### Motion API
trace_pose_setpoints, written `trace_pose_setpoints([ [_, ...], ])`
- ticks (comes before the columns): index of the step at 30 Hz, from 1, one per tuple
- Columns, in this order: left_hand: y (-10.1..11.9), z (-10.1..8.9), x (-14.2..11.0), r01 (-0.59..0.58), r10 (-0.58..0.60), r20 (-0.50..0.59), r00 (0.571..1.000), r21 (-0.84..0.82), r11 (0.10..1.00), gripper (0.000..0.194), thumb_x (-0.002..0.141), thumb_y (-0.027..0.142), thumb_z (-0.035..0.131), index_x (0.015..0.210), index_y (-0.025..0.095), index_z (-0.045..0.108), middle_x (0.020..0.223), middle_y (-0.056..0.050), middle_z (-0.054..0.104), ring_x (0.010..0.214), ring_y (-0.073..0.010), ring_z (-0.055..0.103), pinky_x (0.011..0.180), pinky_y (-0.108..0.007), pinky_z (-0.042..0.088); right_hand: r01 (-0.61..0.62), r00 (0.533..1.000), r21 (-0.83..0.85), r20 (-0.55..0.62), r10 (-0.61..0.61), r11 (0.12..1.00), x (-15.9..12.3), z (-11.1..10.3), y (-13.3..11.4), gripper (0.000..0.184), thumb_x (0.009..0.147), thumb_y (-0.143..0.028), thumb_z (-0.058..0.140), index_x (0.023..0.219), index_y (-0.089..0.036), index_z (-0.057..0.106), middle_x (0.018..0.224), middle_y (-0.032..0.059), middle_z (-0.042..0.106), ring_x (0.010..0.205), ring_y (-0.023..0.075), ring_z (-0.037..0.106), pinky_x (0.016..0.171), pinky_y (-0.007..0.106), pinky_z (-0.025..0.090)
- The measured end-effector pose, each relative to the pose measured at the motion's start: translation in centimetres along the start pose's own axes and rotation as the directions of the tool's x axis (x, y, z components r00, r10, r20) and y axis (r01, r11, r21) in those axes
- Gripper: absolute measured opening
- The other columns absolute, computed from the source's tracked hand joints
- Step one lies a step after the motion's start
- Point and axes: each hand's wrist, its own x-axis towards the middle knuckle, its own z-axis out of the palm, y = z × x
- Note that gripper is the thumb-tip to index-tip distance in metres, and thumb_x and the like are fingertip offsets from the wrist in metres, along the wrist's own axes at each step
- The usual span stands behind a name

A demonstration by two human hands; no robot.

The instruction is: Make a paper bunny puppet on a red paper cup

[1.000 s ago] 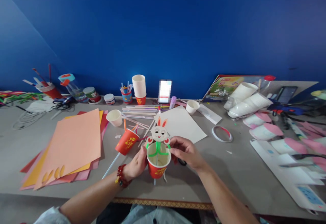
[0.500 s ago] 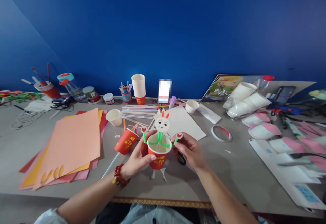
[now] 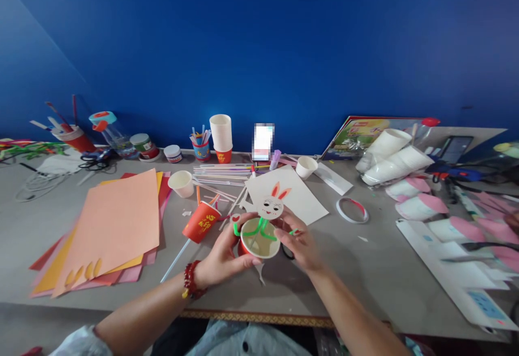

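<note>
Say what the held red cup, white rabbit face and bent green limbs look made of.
Red tapered cup: likely smooth paper, judging by its thin wall and pale rim.
Flat white rabbit face: probably matte card, given its drawn features and cut outline.
Slim bent green limbs: perhaps pipe cleaner or plastic; they hold bends, but their texture is too small to tell.
</note>
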Motion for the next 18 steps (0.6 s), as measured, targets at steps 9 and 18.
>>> trace_pose_setpoints([
  [9, 0.5, 0.4, 0.4, 0.062, -0.076, -0.046, 0.996, -0.24, 0.969, 0.069, 0.081, 0.032, 0.076, 0.142, 0.026, 0.045, 0.141, -0.013, 0.052, 0.128, -0.0333, 0.052, 0.106, -0.043, 0.042, 0.019, 1.0, -0.113, -0.016, -0.021, 0.993, 0.1, 0.4, -0.8, 0.02, 0.089, -0.035, 0.067, 0.104, -0.026, 0.075, 0.107, 0.0072, 0.069, 0.101, 0.0262, 0.063, 0.092, 0.04, 0.05],
  [18, 0.2, 0.4, 0.9, 0.004, -0.075, -0.157, 0.985, -0.41, 0.912, 0.067, 0.077, 0.034, 0.079, 0.136, 0.025, 0.05, 0.134, -0.01, 0.058, 0.124, -0.0311, 0.055, 0.105, -0.041, 0.044, 0.035, 0.997, -0.062, 0.077, -0.03, 0.997, 0.5, 0.8, -0.9, 0.031, 0.086, -0.046, 0.068, 0.112, -0.029, 0.072, 0.13, 0.0086, 0.058, 0.123, 0.0303, 0.053, 0.104, 0.043, 0.043],
])
